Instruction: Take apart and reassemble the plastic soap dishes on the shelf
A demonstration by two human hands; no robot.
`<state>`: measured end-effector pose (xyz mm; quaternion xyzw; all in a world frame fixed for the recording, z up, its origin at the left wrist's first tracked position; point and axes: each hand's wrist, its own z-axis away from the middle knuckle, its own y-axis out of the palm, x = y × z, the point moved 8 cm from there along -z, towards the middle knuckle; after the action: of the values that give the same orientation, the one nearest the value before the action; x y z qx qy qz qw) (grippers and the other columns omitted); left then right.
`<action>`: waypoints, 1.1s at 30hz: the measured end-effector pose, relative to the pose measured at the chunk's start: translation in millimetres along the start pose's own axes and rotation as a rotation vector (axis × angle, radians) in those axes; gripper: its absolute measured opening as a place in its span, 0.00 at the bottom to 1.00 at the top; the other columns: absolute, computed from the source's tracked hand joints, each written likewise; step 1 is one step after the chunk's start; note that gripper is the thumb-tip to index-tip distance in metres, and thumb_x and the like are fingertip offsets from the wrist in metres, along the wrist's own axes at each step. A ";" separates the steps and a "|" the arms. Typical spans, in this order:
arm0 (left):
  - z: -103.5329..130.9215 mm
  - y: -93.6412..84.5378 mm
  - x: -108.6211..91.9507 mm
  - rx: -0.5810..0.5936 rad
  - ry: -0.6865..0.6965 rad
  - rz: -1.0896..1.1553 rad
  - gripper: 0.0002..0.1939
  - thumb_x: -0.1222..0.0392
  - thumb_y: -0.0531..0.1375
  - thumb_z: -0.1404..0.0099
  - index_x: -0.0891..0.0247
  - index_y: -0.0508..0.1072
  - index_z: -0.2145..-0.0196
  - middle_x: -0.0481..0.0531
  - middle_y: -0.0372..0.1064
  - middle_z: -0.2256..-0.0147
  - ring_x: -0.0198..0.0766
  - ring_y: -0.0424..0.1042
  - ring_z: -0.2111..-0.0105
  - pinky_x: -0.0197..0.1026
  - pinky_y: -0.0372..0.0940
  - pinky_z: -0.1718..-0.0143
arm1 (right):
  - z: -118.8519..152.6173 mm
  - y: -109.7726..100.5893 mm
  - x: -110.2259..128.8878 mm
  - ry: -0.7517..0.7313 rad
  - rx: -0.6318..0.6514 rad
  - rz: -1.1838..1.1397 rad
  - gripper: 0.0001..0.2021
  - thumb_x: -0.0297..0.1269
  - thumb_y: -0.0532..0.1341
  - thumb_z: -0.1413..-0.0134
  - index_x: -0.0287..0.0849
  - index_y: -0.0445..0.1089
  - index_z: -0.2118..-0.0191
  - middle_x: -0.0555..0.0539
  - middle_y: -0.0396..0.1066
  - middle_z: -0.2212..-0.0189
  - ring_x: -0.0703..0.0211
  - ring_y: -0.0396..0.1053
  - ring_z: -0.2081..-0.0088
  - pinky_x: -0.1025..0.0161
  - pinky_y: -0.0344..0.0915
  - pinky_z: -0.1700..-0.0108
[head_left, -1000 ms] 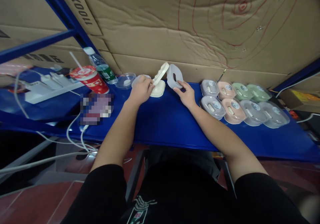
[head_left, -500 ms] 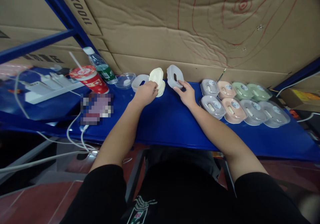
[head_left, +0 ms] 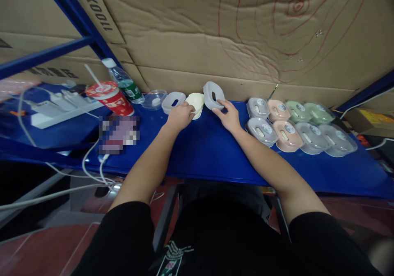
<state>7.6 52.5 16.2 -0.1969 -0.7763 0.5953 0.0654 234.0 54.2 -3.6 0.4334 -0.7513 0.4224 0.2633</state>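
My left hand [head_left: 184, 115] is closed at the near edge of a cream oval piece [head_left: 195, 100], its fingertips on that piece. Another cream edge shows just beneath it. In my right hand [head_left: 228, 113] is a greyish-white oval container [head_left: 213, 95] with a dark slot, tilted and gripped by its near right side between thumb and fingers. A second white container [head_left: 172, 101] with a slot sits on the blue table [head_left: 203, 152], left of the cream pieces. Beside that lies a clear lid [head_left: 155, 99].
Several lidded boxes in grey, peach [head_left: 288, 136] and green [head_left: 298, 111] stand in two rows at the right. At the left are a red cup [head_left: 112, 99], a water bottle [head_left: 125, 83], a power strip [head_left: 61, 111] and cables. Cardboard [head_left: 178, 33] stands behind.
The raised cream piece has come down flatter onto the one beneath, with my left hand slightly lower. The container in my right hand has shifted a little to the left.
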 end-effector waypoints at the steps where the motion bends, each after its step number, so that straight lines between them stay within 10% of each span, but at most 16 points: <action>1: -0.2 -0.1 -0.4 -0.006 0.007 0.010 0.14 0.60 0.59 0.30 0.61 0.82 0.51 0.64 0.77 0.51 0.54 0.77 0.53 0.53 0.71 0.53 | 0.1 0.3 0.2 0.003 0.003 -0.002 0.33 0.66 0.68 0.43 0.49 0.79 0.41 0.40 0.75 0.37 0.42 0.72 0.36 0.41 0.68 0.32; 13: 3.1 -13.0 -11.0 -0.097 0.001 0.189 0.14 0.54 0.65 0.30 0.61 0.80 0.50 0.61 0.76 0.49 0.54 0.75 0.48 0.51 0.68 0.48 | 1.2 3.5 3.7 -0.044 0.036 -0.012 0.33 0.65 0.69 0.43 0.48 0.78 0.39 0.39 0.71 0.34 0.42 0.72 0.36 0.42 0.70 0.33; 26: -4.9 6.7 -19.3 -0.175 -0.057 0.932 0.17 0.42 0.65 0.30 0.57 0.71 0.56 0.44 0.63 0.77 0.34 0.60 0.80 0.39 0.58 0.75 | 9.6 11.1 26.1 -0.195 0.190 0.087 0.36 0.50 0.66 0.35 0.60 0.58 0.24 0.50 0.50 0.21 0.40 0.53 0.23 0.35 0.69 0.32; 33: 2.0 -38.6 28.0 -0.401 -0.100 0.474 0.12 0.50 0.60 0.26 0.58 0.72 0.50 0.56 0.75 0.58 0.45 0.76 0.61 0.46 0.71 0.59 | 22.2 30.1 36.6 -0.277 0.377 0.170 0.43 0.40 0.66 0.36 0.53 0.49 0.20 0.46 0.50 0.21 0.45 0.49 0.21 0.40 0.56 0.23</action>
<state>-27.5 53.1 48.6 -0.3516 -0.8130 0.4381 -0.1535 189.3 27.4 0.9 0.4640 -0.7220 0.5120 0.0359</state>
